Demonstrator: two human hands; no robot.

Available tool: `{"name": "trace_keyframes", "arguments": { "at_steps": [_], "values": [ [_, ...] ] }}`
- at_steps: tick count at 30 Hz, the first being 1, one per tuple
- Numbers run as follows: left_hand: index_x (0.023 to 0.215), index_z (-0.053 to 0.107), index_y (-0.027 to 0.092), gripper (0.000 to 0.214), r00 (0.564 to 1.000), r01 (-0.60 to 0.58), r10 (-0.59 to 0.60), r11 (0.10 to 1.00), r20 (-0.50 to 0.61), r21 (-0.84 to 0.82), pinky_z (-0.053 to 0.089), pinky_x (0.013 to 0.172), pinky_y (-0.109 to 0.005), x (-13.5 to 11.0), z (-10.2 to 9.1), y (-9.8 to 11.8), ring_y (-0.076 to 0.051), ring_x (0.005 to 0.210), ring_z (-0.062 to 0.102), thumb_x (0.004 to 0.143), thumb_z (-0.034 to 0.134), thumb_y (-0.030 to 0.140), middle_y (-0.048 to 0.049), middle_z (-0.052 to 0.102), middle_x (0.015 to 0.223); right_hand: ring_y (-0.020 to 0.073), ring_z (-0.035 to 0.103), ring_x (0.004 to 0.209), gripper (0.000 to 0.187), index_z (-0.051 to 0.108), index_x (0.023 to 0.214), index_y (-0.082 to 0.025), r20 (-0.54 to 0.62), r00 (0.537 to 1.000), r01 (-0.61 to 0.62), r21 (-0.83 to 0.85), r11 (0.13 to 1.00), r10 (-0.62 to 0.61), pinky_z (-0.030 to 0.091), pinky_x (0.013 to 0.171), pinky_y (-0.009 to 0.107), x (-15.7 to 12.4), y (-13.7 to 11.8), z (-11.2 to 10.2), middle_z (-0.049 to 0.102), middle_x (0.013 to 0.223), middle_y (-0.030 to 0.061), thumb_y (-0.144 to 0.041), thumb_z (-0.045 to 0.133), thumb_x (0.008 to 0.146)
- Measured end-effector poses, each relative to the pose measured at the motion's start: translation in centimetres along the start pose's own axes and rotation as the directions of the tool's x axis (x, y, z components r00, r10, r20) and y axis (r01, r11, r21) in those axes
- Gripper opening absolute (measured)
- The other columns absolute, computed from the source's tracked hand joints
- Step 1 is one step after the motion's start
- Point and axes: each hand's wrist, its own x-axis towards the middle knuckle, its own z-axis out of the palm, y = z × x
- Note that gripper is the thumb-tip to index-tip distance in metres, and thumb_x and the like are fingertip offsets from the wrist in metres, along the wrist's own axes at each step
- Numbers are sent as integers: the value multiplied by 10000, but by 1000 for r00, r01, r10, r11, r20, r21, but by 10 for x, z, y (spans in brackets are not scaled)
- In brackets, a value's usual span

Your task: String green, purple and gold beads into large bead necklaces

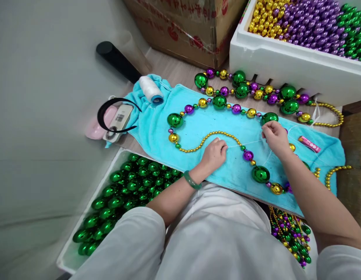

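Over the turquoise towel, my left hand point(214, 154) has its fingers closed on a thin white thread point(250, 142). That thread runs taut to my right hand point(275, 137), whose fingertips pinch it beside a large green bead. Around my hands curves a bead garland point(219, 102) of shiny green, purple and gold balls. Its section of small gold beads point(218, 133) passes just above my left fingers. Part of the garland lies hidden under my right forearm. A small pink packet point(309, 144) rests to the right of my right hand.
Behind the towel point(180, 144) lies another garland point(241, 90). A foam box point(285, 54) of beads and a cardboard carton point(180, 31) stand beyond. At left are a thread spool point(151, 89), a black headband point(103, 111) and a tray point(69, 245) of green balls.
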Motion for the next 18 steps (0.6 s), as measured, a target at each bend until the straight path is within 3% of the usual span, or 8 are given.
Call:
{"name": "trace_keyframes", "arguments": {
  "at_steps": [3,9,13,18],
  "values": [
    [871,598,184,171,995,16,-30,988,94,151,438,733,-310,-3,-3,0,-191,833,588,915,433,200,-52,639,863,118,442,489,63,522,730,-211,-8,994,102,-150,983,-104,331,467,245,3,12,-3,488,545,-36,-254,542,772],
    [946,595,194,236,984,-3,-59,940,171,341,432,723,-305,-5,-6,-1,-202,861,611,942,360,211,-54,657,902,135,456,519,36,525,747,-212,-15,986,154,-332,931,-168,348,518,264,6,14,-9,496,566,-31,-230,504,769],
    [1002,588,200,241,976,-28,-60,920,211,391,423,694,-285,-4,-7,-3,-196,848,618,922,364,166,-60,664,915,142,456,544,19,524,729,-213,-15,982,162,-435,885,-188,345,552,274,6,7,-13,506,581,-21,-215,513,745],
    [964,600,208,251,970,-8,-83,927,227,374,384,612,-280,-3,-11,-5,-211,769,624,831,429,81,-70,670,857,149,451,561,15,530,742,-223,-15,983,157,-433,888,-182,340,562,276,9,8,-19,511,600,-15,-224,518,750]
  ]
}}
